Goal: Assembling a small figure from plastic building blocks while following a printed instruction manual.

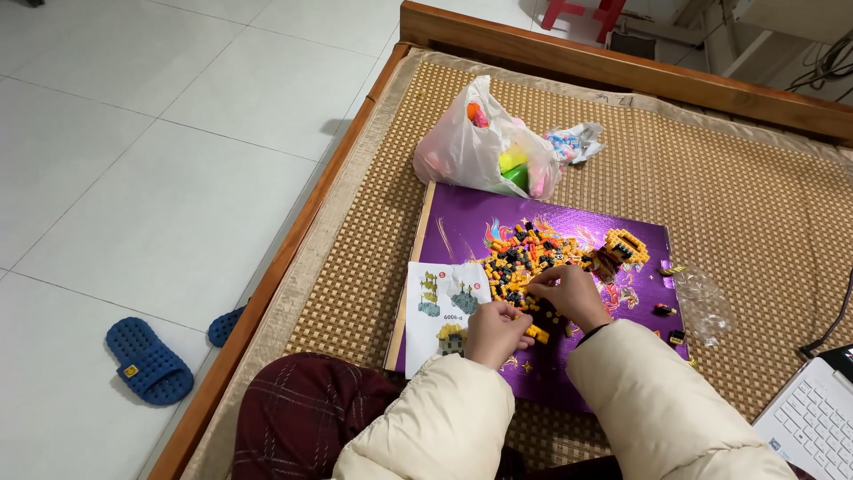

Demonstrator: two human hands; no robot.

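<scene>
My left hand is closed around small yellow bricks at the near edge of a heap of orange, yellow and black bricks. My right hand rests fingers-down on that heap, pinching among the pieces; what it holds is hidden. The heap lies on a shiny purple board. A partly built yellow and black brick model stands at the board's right side. A white instruction sheet with pictures lies on the board beside my left hand.
A white plastic bag with coloured items sits behind the board on a woven mat in a wooden frame. A clear empty bag, a laptop corner, blue slippers on tiles.
</scene>
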